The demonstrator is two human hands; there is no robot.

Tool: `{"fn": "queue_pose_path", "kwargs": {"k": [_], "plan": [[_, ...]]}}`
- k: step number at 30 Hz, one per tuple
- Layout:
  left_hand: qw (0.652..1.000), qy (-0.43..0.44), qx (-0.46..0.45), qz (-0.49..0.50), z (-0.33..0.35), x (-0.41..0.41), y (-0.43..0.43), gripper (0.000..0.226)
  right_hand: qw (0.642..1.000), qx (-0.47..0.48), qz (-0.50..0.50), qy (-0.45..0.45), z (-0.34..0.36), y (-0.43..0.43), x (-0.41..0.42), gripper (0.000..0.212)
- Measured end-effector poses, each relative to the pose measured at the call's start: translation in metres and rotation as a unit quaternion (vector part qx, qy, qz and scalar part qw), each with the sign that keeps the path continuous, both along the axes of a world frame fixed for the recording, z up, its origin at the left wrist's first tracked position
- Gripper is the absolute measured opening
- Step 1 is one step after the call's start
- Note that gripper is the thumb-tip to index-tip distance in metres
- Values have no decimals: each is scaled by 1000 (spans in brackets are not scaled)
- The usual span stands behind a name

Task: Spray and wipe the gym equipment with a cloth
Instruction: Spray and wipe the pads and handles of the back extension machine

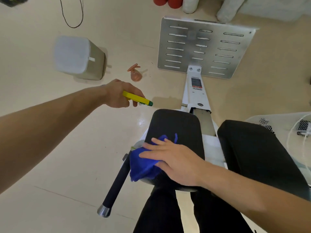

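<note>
1. The floor [50, 148] is pale and takes up most of the view.
2. A slotted metal plate [205, 47] lies far right.
3. A black pad [178, 125] sits near centre, with a second pad [252, 148] just right of it.
4. A black handle [116, 182] angles down on the left.
5. The right hand [175, 162] lies flat, fingers spread, pressing a blue cloth [143, 165] on the pad's near left edge.
6. The left hand [119, 94] has its fingers wrapped around a yellow sprayer [137, 98], above the floor.
7. An orange bottle [135, 73] lies on the floor beyond.
</note>
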State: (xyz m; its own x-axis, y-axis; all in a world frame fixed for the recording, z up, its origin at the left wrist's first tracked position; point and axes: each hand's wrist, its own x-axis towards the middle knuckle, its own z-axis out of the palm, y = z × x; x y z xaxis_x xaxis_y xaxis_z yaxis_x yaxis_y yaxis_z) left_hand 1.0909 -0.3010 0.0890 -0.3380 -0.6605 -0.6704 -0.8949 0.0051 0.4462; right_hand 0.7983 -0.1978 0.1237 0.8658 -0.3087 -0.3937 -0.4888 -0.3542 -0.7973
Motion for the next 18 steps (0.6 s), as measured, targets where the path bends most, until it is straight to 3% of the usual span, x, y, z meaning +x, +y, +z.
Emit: {"fn": "queue_pose_path", "kwargs": {"k": [4,11,13,18], "plan": [[1000,-17,-9,2,8,15,18,68,999,43,-3,32,-28,-37,35,42],[999,-31,-3,39,-5,31,68,68,969,5,-189,160,-112,-103,50,38],[998,6,7,70,-6,34,86,69,974,-15,-175,144,-95,-81,48,42],[989,53,16,140,13,33,125,68,997,-16,-12,75,-11,-22,31,44]]}}
